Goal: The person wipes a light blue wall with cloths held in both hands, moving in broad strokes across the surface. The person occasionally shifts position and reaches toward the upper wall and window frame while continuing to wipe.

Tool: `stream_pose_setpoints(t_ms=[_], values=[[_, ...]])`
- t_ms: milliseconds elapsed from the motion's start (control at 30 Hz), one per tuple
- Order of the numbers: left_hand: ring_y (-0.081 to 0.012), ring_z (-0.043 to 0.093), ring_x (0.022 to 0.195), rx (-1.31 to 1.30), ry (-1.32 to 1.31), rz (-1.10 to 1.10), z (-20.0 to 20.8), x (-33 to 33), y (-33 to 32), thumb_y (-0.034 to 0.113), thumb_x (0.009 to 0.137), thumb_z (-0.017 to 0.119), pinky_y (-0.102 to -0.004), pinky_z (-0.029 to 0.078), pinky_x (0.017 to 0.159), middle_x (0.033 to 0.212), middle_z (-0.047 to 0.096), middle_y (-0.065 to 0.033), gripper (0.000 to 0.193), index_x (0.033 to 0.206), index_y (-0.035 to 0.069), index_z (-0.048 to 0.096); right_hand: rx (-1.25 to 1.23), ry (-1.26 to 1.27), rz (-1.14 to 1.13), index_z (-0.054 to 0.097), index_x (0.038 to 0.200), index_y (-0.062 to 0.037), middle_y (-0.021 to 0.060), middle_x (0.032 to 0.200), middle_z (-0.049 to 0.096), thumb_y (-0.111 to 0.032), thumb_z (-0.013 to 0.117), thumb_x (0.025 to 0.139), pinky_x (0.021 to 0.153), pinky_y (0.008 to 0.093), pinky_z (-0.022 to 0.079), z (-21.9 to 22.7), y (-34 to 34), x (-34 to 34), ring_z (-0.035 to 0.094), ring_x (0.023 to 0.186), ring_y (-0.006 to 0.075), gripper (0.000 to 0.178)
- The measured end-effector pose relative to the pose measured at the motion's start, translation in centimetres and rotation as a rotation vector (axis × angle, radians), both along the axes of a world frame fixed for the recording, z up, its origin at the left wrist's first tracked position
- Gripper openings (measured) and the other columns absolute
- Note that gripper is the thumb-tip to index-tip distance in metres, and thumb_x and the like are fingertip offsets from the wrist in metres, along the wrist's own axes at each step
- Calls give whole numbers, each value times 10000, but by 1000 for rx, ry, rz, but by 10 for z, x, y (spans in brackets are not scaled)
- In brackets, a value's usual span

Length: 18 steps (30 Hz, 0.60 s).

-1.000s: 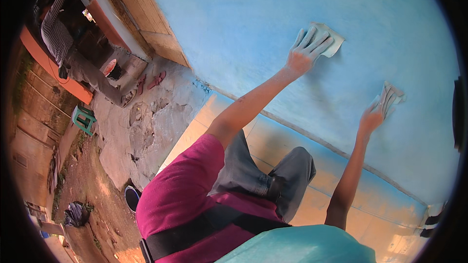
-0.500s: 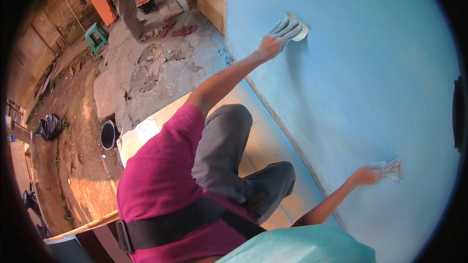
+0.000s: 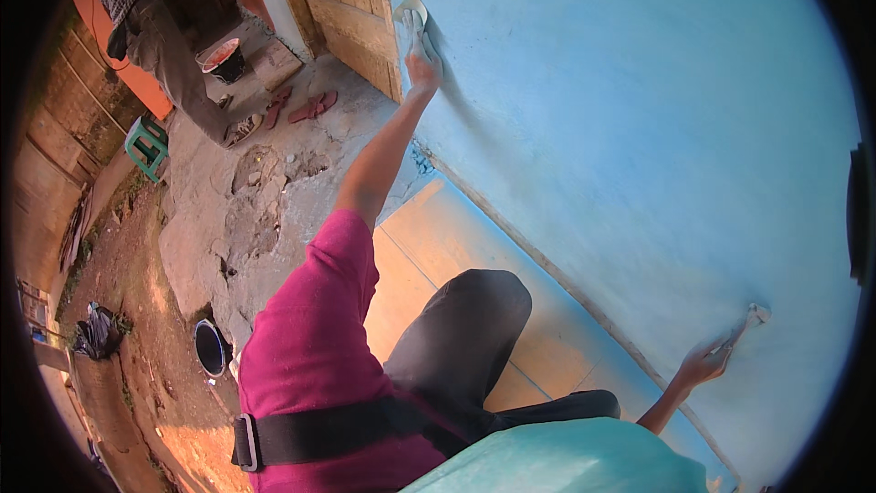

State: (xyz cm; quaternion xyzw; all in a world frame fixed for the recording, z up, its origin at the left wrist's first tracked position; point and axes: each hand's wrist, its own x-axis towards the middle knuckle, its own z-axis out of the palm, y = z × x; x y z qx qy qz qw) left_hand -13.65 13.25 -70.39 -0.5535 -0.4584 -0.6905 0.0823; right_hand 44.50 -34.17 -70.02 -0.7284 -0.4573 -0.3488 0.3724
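My left hand reaches far up the light blue wall, near its edge by the wooden door. Its dusty, outstretched fingers press a pale, curved sheet, which looks like sandpaper, against the wall. Low on the same wall, at the right, my right hand is closed round a small pale, crumpled piece, perhaps sandpaper too. That piece touches the wall at the fingertips. Pale dust coats both hands.
A tiled ledge runs along the wall's foot, under my bent knee. Farther off are rough concrete, sandals, a bucket, a person's legs, a green stool and a wooden door. A dark bucket lies left.
My left hand has slid with its sheet along the wall toward the door. My right hand has turned, its fingers drawn together round its piece. The view has shifted, and my knee has moved.
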Motion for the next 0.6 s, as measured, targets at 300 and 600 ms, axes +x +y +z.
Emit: stream_pose_setpoints(t_ms=[300, 600], values=[[-441, 674, 835, -225, -257, 151, -31, -39, 48, 289, 1076, 449, -501, 488, 735, 889, 694, -289, 436, 1022, -85, 666, -580, -511, 1029, 665, 1135, -12, 154, 1084, 730, -65, 593, 898, 820, 443, 609, 44, 32, -73, 740, 959, 327, 254], [-490, 364, 1434, 181, 33, -107, 2, 78, -53, 28, 1007, 506, -491, 381, 1150, 1516, 461, -261, 466, 1468, -40, 487, -1218, -692, 964, 727, 871, -134, 66, 632, 657, -266, 667, 869, 582, 397, 537, -100, 20, -60, 693, 641, 245, 145]])
